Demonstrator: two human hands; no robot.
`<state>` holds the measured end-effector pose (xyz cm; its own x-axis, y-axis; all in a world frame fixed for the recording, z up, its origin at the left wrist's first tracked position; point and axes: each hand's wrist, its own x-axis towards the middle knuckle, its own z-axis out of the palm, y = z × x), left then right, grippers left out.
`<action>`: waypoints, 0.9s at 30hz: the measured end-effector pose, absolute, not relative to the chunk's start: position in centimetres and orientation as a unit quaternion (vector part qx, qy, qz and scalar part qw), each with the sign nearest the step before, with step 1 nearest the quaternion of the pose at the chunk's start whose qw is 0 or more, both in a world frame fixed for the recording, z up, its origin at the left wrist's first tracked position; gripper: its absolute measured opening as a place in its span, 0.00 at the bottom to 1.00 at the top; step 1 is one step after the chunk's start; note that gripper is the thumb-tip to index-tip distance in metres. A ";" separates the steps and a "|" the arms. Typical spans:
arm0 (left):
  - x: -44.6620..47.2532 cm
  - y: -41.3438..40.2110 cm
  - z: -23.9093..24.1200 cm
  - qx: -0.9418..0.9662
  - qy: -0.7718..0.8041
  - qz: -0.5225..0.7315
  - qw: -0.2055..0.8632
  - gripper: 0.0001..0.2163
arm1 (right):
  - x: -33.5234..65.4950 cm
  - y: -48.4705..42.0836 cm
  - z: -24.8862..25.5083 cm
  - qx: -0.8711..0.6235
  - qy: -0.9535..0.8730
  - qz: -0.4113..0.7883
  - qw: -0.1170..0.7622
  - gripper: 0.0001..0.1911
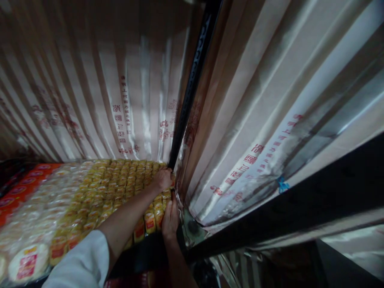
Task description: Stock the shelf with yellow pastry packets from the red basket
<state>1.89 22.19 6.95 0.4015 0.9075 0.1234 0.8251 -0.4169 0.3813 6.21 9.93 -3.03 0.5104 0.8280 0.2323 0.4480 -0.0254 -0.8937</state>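
My left hand [163,179] reaches far in across rows of yellow snack packets [120,182] and is closed at the base of a black upright shelf post [192,88]. What its fingers hold is hidden. My right hand [170,220] rests nearer to me on the end of the yellow packet rows, by the black shelf edge [144,254], with its fingers stretched forward and pressed on a packet. A white sleeve [79,266] covers my left upper arm.
Pale plastic sheeting with red print [255,132] hangs in folds behind and to the right of the post. Clear-wrapped round packets [30,224] and red packets [21,188] lie to the left. A dark shelf beam [300,208] slants across the right.
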 end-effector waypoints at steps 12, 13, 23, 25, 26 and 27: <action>-2.2 9.5 8.6 0.737 0.458 0.442 0.228 0.12 | 6.6 10.2 -4.7 -0.679 -0.443 0.116 0.574 0.35; -2.8 7.3 8.2 0.733 0.444 0.459 0.235 0.12 | 6.6 10.2 -4.7 -0.677 -0.447 0.117 0.573 0.36; -10.5 -7.6 0.7 0.688 0.488 0.409 0.349 0.13 | 4.0 6.6 -3.0 -0.680 -0.459 0.094 0.564 0.34; -11.6 -8.8 -0.9 0.679 0.527 0.350 0.371 0.15 | 3.1 4.3 -3.1 -0.675 -0.462 0.070 0.571 0.32; -12.1 -9.3 -1.7 0.677 0.544 0.312 0.386 0.16 | 2.7 2.8 -3.2 -0.665 -0.471 0.063 0.576 0.30; -12.5 -9.7 -2.5 0.670 0.563 0.267 0.403 0.16 | 2.2 1.2 -3.3 -0.654 -0.486 0.065 0.576 0.28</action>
<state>-12.48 -9.70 -2.49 0.2222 0.9703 -0.0957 0.5391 -0.0404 0.8413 2.23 1.17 -3.27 0.5187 0.7108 0.4750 0.5615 0.1358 -0.8163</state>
